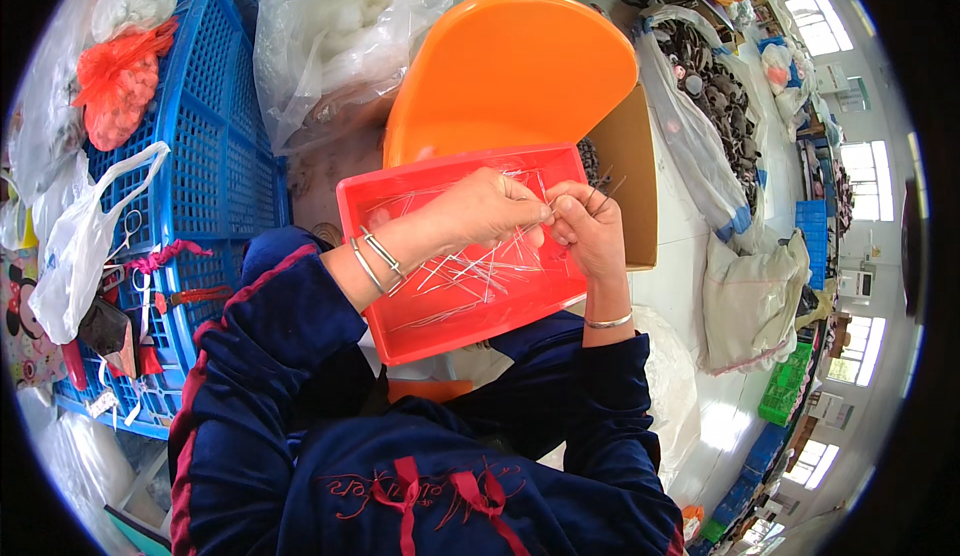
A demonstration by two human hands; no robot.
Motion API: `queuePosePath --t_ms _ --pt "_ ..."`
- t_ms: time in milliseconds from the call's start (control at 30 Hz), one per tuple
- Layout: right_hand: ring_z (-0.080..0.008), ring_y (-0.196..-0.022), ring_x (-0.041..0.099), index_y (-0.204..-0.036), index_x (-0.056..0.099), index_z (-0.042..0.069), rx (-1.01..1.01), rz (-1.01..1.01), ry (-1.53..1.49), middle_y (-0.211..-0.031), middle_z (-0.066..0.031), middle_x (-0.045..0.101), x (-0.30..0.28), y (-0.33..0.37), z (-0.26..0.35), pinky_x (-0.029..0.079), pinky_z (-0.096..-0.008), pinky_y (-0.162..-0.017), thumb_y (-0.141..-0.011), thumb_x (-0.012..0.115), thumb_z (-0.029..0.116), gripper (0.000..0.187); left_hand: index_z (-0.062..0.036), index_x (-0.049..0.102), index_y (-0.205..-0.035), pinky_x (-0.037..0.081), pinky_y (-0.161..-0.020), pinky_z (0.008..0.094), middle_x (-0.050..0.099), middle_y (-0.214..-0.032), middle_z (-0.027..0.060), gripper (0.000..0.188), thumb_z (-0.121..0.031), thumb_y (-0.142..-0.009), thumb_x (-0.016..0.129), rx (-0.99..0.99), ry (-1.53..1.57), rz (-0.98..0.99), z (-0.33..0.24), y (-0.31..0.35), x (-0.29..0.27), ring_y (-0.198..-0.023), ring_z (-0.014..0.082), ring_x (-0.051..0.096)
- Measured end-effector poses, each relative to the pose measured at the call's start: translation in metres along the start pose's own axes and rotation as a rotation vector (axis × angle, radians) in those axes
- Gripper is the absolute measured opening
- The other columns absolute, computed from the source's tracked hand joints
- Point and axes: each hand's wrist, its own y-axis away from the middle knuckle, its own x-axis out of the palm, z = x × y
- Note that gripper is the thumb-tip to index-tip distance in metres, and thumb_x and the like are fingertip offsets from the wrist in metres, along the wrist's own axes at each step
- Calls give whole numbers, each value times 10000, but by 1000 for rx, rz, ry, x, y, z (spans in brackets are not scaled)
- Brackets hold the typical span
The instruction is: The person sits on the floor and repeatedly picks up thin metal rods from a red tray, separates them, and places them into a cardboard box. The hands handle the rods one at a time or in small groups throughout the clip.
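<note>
A shallow red plastic tray (480, 324) rests across my lap, with many thin pale strands (465, 274) scattered loosely over its bottom. Above the tray's far right part, my left hand (490, 208) and my right hand (587, 226) meet fingertip to fingertip. Both are closed in a pinch. Fine strands stick out upward around the fingers, so a thin strand appears to be held between them. Exactly how each end is gripped is hidden by the fingertips.
An orange plastic chair (510, 76) stands just beyond the tray, beside a cardboard box (640, 176). At left is a tall blue crate (225, 106) hung with bags and scissors. A clear bag of white stuffing (350, 36) sits behind. Sacks (755, 301) lie on the floor at right.
</note>
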Motion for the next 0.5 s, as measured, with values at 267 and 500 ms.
queuePosePath --t_ms 267,500 --pt "-34 -503 405 -970 653 -10 21 -49 40 -682 3 580 6 0 3 312 -176 -455 -936 598 101 129 -60 671 -684 265 -435 217 423 -500 -52 294 -290 -864 636 4 -21 -28 5 -5 0 -460 38 349" --pt "-26 -494 394 -872 609 28 119 -88 116 -654 16 550 -1 0 6 302 -177 -448 -958 583 181 177 -66 686 -725 241 -412 212 422 -501 -76 290 -295 -895 633 -32 -179 -32 5 -4 1 -437 22 317"
